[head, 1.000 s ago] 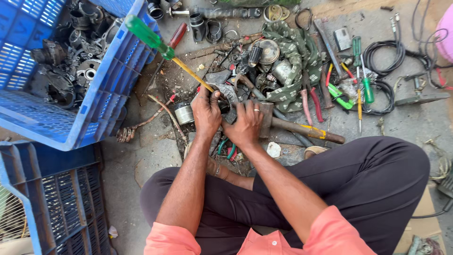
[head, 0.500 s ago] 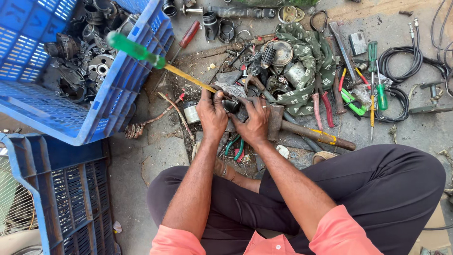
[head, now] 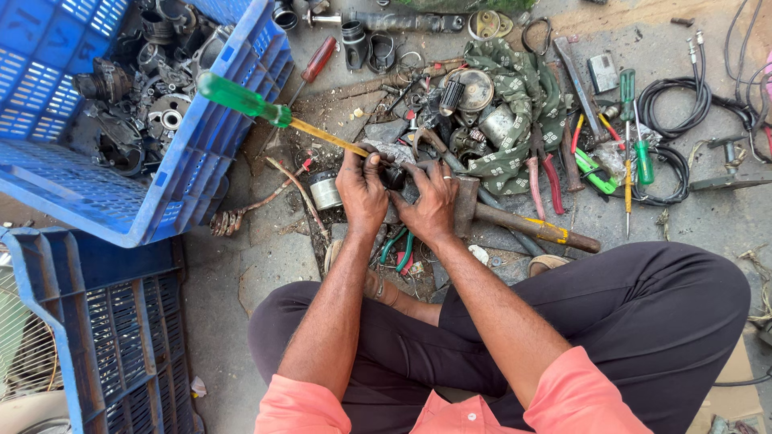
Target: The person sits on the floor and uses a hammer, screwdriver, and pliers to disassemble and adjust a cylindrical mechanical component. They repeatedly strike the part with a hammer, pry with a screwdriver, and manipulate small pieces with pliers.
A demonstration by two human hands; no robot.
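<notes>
Both hands are down low on the ground, packed tight together: the left hand [head: 362, 191] is curled around the shaft end of a long screwdriver [head: 277, 115] with a green handle, and the right hand [head: 432, 201] clamps a small dark metal part [head: 393, 177] between the two, fingers closed over it so its shape is hard to read. Compared with a second ago, the screwdriver's handle has swung lower and further left, now lying across the rim of the blue crate [head: 205, 153] of dark scrap parts, so it looks like levering is under way. Just right of the hands lies a hammer [head: 515, 221]; beyond it, red-handled pliers [head: 543, 173], a patterned cloth [head: 531, 88] and coiled black cable [head: 671, 104].
</notes>
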